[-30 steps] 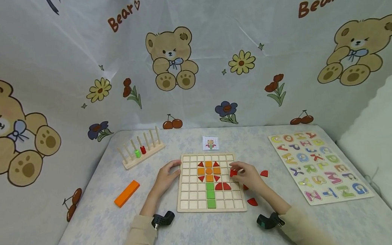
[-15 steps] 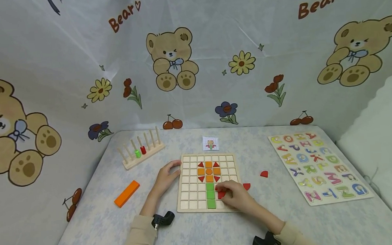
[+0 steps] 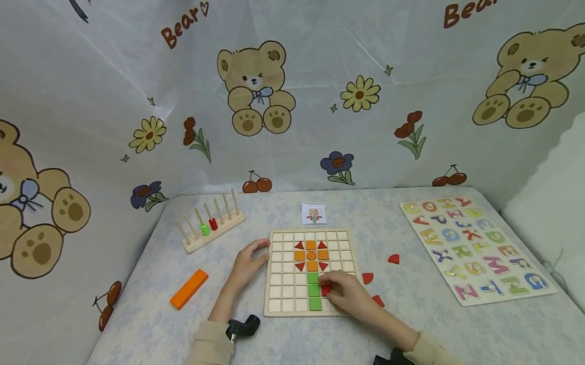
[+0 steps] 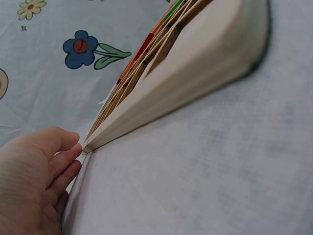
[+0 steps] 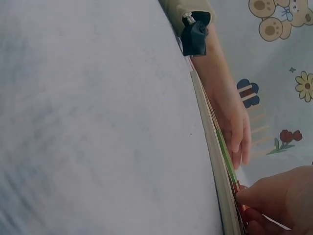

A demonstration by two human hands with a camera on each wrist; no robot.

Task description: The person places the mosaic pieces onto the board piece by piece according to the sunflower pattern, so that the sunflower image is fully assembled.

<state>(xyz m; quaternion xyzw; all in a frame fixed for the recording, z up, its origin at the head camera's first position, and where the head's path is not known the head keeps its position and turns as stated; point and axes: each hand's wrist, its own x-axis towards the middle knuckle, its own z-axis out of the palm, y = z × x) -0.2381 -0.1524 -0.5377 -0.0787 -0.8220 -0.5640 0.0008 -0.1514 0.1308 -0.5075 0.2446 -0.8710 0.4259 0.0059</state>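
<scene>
The wooden grid board lies flat on the table, with orange squares, red triangles and a column of green squares in its cells. Over the cells just right of that column, my right hand pinches a red quarter-circle tile. Those fingers partly cover the tile and the red tiles near it. At the board's upper left edge rests my left hand. The left wrist view shows its fingertips touching the board's side, holding no tile.
Loose red tiles lie right of the board. A small pattern card is behind it. To the left are a peg rack and an orange bar; at the right lies an alphabet board.
From the board's right edge, my right hand has moved left and nearer to me with a red tile, to beside the green column. My left hand has stayed in place.
</scene>
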